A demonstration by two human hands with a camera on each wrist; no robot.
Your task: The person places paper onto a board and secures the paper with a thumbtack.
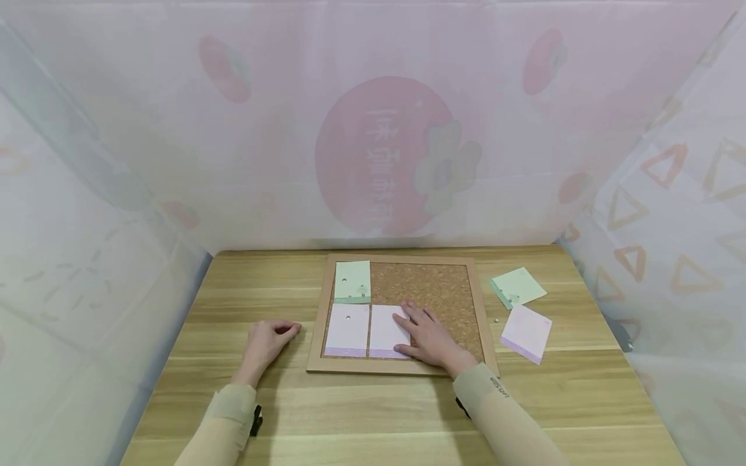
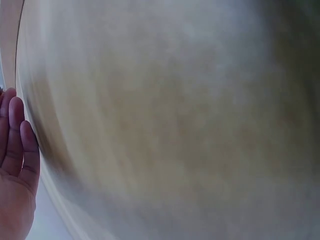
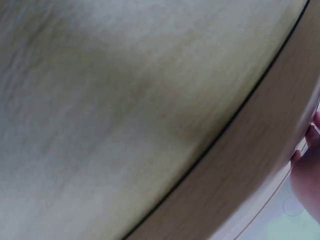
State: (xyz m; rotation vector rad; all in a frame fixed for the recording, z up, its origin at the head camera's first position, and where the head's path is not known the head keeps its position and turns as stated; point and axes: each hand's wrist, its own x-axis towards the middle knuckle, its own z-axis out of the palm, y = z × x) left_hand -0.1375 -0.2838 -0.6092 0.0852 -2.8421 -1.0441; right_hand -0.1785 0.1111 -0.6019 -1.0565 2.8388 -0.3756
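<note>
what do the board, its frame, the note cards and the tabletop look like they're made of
Board: cork, matte, going by its speckled brown surface. Frame: probably wood or wood composite, smooth, faintly grained in the right wrist view. Note cards: paper or thin card, flat and crisp with printed color bands. Tabletop: wood or a lookalike laminate; streaky yellowish grain shows, can't tell which.

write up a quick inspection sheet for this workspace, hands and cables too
Surface: wood-grain table
Job's things: corkboard bearing an upper green note, left purple-edged note and right purple-edged note; loose green note and loose purple-edged note lie to its right
Clutter: small round piece between corkboard and loose notes
Left hand: beside the corkboard's left edge; whether it holds anything is unclear
Right hand: lies spread, touching the right purple-edged note
Cables: nothing seen
Surroundings: pale printed sheets behind and on both sides
</note>
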